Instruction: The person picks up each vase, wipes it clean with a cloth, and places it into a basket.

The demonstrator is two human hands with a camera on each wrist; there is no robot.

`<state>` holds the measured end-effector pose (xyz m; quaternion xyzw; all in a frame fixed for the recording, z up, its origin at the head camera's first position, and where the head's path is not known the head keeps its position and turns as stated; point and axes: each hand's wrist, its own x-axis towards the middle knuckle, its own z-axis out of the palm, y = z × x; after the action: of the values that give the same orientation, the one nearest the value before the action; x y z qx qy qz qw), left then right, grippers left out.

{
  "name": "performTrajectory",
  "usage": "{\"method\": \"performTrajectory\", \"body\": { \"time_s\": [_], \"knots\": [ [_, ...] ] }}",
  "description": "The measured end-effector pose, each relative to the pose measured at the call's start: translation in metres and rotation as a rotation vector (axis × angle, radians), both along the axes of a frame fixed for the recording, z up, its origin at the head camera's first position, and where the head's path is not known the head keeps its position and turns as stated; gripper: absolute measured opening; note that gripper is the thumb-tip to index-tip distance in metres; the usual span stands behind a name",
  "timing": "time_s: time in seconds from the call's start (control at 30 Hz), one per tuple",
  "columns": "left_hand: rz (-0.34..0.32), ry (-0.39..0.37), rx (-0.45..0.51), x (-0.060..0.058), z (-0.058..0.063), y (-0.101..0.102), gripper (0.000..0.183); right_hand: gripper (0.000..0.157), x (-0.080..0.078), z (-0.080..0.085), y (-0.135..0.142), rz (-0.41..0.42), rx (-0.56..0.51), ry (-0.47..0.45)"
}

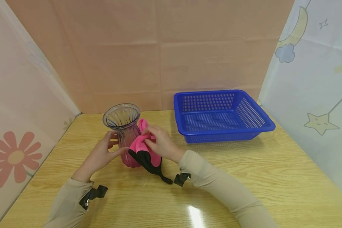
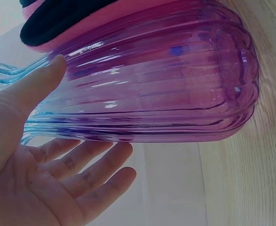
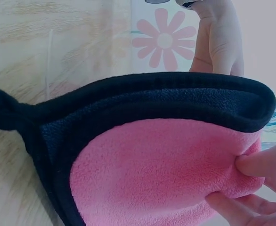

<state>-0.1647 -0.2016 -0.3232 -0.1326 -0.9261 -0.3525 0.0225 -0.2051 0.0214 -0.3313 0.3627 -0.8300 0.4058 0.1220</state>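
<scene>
The vase (image 1: 125,133) is ribbed glass, purple-tinted in the body and clear bluish at the flared, fluted mouth; it stands upright on the wooden worktop (image 1: 245,180), left of centre. A pink fleece cloth (image 1: 143,144) with a black knitted edge and a black tail lies against the vase's right side, its tail trailing onto the worktop.

The left hand (image 1: 102,155) is at the vase's left side. In the left wrist view its thumb lies on the ribbed wall, and the fingers (image 2: 88,167) are straight and slightly spread beside the glass. The right hand (image 1: 161,144) holds the cloth against the vase; in the right wrist view, its fingers (image 3: 263,167) pinch the soft pink pile at the edge.

To the right and further back, well apart from the vase, stands a blue plastic basket (image 1: 262,126), rectangular with perforated walls and floor. The worktop is pale wood grain, glossy. Both forearms wear beige sleeves.
</scene>
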Motion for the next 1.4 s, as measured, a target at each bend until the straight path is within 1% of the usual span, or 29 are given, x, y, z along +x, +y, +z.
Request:
{"method": "performTrajectory", "body": {
  "time_s": [0.1,0.3,0.43,0.6,0.67,0.8,0.93,1.0,1.1,1.2,1.3,1.4],
  "knots": [
    [-0.008,0.02,-0.008,0.0,0.0,0.0,0.063,0.008,-0.001,0.002,-0.001,0.0,-0.014,0.022],
    [-0.005,0.02,-0.022,0.001,0.0,-0.003,0.061,0.008,-0.001,0.009,-0.005,0.008,-0.028,0.041],
    [-0.013,0.026,-0.024,0.001,-0.001,-0.004,0.062,0.008,0.0,0.014,-0.006,-0.002,-0.033,0.045],
    [-0.011,0.01,-0.015,0.0,0.0,-0.004,0.063,0.009,0.0,0.019,-0.008,0.003,-0.057,0.028],
    [-0.011,0.002,-0.012,0.0,0.001,-0.004,0.064,0.009,0.0,0.02,-0.009,-0.001,-0.069,0.035],
    [-0.013,0.0,-0.006,0.0,0.0,-0.003,0.065,0.008,0.001,0.024,-0.009,-0.01,-0.11,0.042],
    [-0.009,0.002,-0.007,-0.001,0.0,-0.003,0.066,0.009,0.002,0.026,-0.01,-0.016,-0.157,0.022],
    [-0.011,0.008,-0.006,-0.001,-0.001,-0.003,0.066,0.009,0.002,0.026,-0.009,-0.026,-0.182,0.027],
    [-0.017,0.023,-0.001,0.0,-0.001,-0.002,0.063,0.011,0.001,0.026,-0.009,-0.039,-0.231,0.032],
    [-0.023,0.028,0.013,0.0,-0.001,-0.001,0.062,0.012,0.0,0.025,-0.007,-0.029,-0.3,0.022],
    [-0.016,0.004,0.019,-0.001,0.0,-0.001,0.065,0.015,-0.002,0.025,-0.005,-0.008,-0.372,0.013],
    [-0.008,-0.025,0.024,-0.001,0.0,0.0,0.068,0.016,-0.002,0.027,-0.002,-0.002,-0.416,0.033]
  ]
}}
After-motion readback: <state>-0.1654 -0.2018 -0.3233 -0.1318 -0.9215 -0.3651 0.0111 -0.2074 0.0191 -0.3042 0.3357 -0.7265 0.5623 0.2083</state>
